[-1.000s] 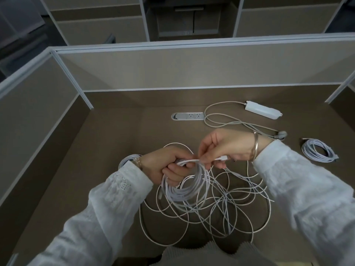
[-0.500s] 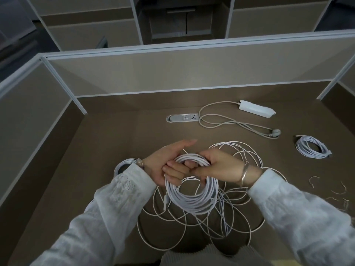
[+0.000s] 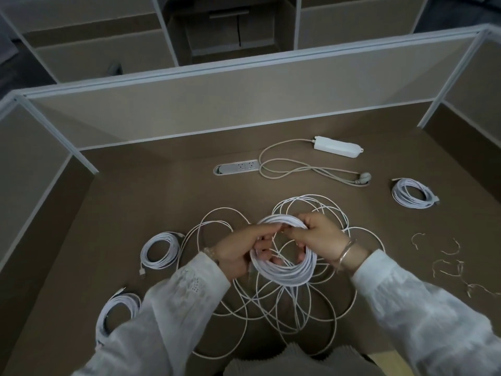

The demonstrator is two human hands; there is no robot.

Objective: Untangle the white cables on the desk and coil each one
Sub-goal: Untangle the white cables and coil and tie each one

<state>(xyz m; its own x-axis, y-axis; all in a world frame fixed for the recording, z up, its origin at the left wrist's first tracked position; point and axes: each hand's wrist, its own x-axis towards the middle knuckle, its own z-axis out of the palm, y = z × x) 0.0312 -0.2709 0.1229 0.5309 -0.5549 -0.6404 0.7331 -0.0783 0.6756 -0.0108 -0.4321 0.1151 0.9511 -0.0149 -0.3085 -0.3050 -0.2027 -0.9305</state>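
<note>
white coil [image 3: 284, 270] pinched at its top by left hand [image 3: 238, 253] and right hand [image 3: 320, 240], held just above the loose tangle [image 3: 271, 302] on the desk [image 3: 162, 191] — mid-coiling, probably needs securing next — then onto that tangle

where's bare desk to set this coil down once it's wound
Bare desk lies between the socket strip and the left coil. Another bare patch sits between the far-right coil and the twist ties. The centre under both hands is crowded with tangled cable.
</note>
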